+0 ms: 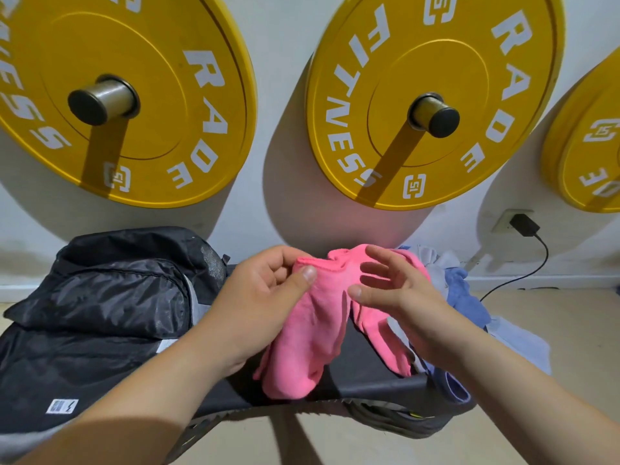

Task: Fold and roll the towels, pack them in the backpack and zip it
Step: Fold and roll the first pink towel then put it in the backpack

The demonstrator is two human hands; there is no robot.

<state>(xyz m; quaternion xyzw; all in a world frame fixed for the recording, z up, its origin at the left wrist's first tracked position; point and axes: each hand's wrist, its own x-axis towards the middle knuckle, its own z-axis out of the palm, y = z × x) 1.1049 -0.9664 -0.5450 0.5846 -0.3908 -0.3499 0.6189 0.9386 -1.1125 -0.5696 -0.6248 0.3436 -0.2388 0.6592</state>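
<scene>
Three yellow plates (432, 95) hang on the far wall. A black backpack (100, 297) lies at the left on the dark worktop (362, 374). A blue-grey towel pile (459, 290) sits right. A pink towel (312, 327) hangs at centre, its top edge pinched by the left hand (265, 297); the right hand (399, 293) touches it, fingers (379, 260) apart.
</scene>
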